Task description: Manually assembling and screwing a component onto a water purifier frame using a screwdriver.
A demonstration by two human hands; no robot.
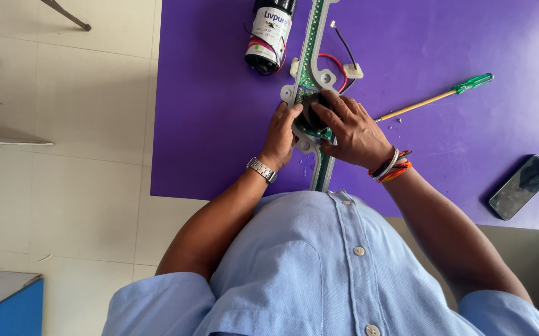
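Purple laminate surface (219,124), smooth and slightly glossy, carries everything. On it, running away from me, lies a long narrow strip assembly (312,37): a pale grey plastic frame with a green circuit board set into it, widening into a rounded lobe where a dark round part (312,115) sits.

My left hand (280,135) presses against the lobe's left edge, fingers curled onto the frame. My right hand (353,130) lies over the dark round part, fingertips spread on top of it. Both grips are closed on the assembly, neither lifting it off the surface.

Handling, as I judge it: the strip looks light but long and thin, so likely to flex; the board looks fragile. Best held by the plastic frame at the lobe, not by the board or by the thin red and black wires (339,59) beside it.

Nearby: a black cylindrical pump (269,34) with a white label beyond the left hand; a screwdriver (434,98), yellow shaft and green translucent handle, to the right; a dark phone (521,186) further right, well apart.
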